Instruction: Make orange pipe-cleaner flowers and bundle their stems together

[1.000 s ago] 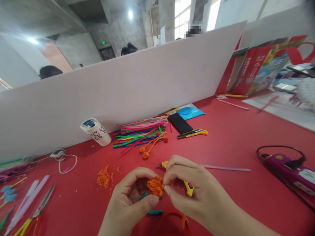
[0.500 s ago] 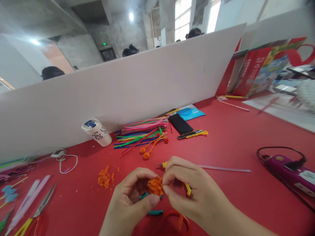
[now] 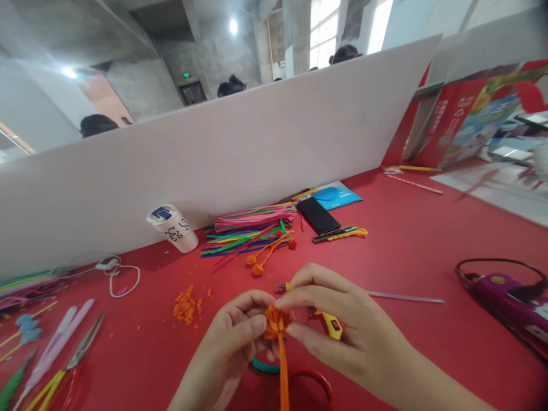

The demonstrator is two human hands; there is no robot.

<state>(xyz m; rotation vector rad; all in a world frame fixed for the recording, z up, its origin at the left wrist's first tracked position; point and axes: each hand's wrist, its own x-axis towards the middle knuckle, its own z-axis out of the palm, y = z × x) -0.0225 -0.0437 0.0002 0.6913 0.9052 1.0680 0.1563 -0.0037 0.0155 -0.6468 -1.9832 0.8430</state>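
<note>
An orange pipe-cleaner flower (image 3: 276,321) with a fuzzy layered head is held up between my hands, its stem hanging down toward the bottom edge. My left hand (image 3: 235,342) is closed on the left side of the head, thumb in front. The thumb and forefinger of my right hand (image 3: 338,325) close around its right edge. Below the hands lie a teal curved handle (image 3: 265,367) and a red looped handle (image 3: 319,379), both partly hidden. A yellow tool (image 3: 333,326) shows under my right hand. Orange fuzz scraps (image 3: 185,306) lie to the left.
Behind are bundled pipe cleaners (image 3: 252,220), two orange ball-tipped stems (image 3: 257,269), a phone (image 3: 318,215), a cutter knife (image 3: 338,234) and a white cup (image 3: 174,228). Scissors (image 3: 81,354) lie left; a purple power strip (image 3: 509,297) lies right. A white partition (image 3: 214,148) stands behind.
The flower has been turned, so its layered underside and hanging stem now show. My left thumb has moved up onto the head, and the right fingers have spread wider around it.
</note>
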